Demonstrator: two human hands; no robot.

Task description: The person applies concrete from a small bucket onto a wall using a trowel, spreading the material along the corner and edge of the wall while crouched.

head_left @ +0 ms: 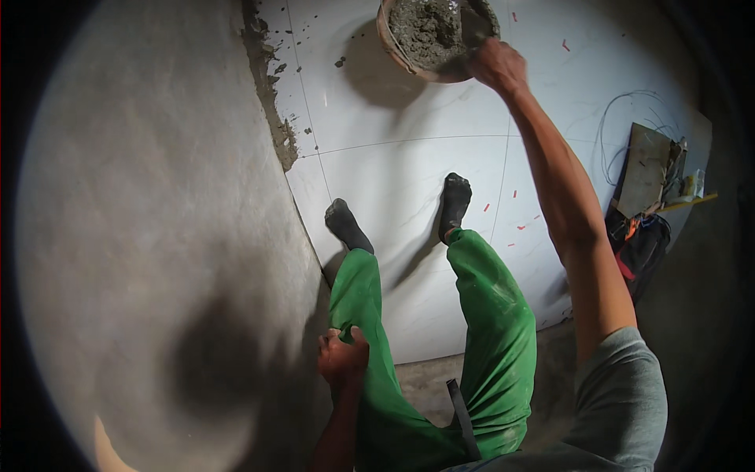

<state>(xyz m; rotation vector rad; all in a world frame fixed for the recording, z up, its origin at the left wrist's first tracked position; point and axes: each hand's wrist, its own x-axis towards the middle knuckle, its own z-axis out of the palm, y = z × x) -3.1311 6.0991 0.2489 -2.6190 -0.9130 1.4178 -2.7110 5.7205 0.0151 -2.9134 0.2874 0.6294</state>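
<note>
A round, brownish bowl (387,39) stands at the top of the head view, with wet grey mortar (425,35) in it. My right arm stretches out to its near right rim. There my right hand (500,64) is closed round the handle of what looks like a trowel (476,25), its dark flat blade down in the bowl; the handle is hidden in my fist. My left hand (344,355) is down by my left knee, its fingers curled on a pinched fold of my green trousers (358,291).
Large white tiles (409,173) cover the floor under my socked feet. Along the left wall (157,197) runs a strip of spilled mortar (271,102). Small red bits lie about on the right, near thin wire (605,134), a board (643,169) and a dark bag (646,248).
</note>
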